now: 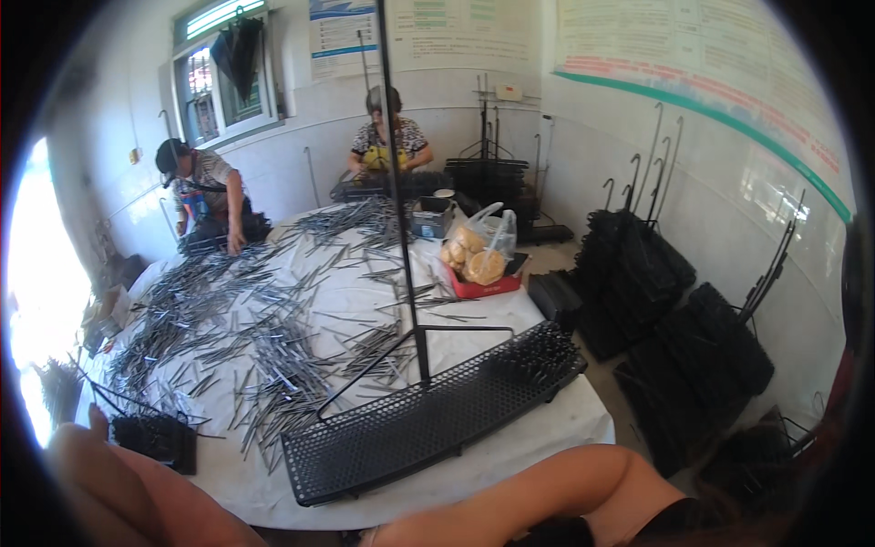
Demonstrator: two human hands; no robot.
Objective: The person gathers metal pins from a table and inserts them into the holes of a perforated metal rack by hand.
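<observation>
In front of me on the table lies a long black perforated rack, with a tall upright rod and slanting braces. Many short dark pieces stand packed in its right end. Blurred skin at the lower left seems to be my left hand, close to a small black rack; its fingers do not show clearly. My right forearm crosses the lower edge below the long rack, and the hand itself is out of the picture. Loose thin dark metal strips are heaped to the left of the rack.
Two people work at the table's far side. A red tray holds a plastic bag of tan round items, beside a dark box. Loaded black racks with hooked rods stand along the right wall. White sheeting covers the table.
</observation>
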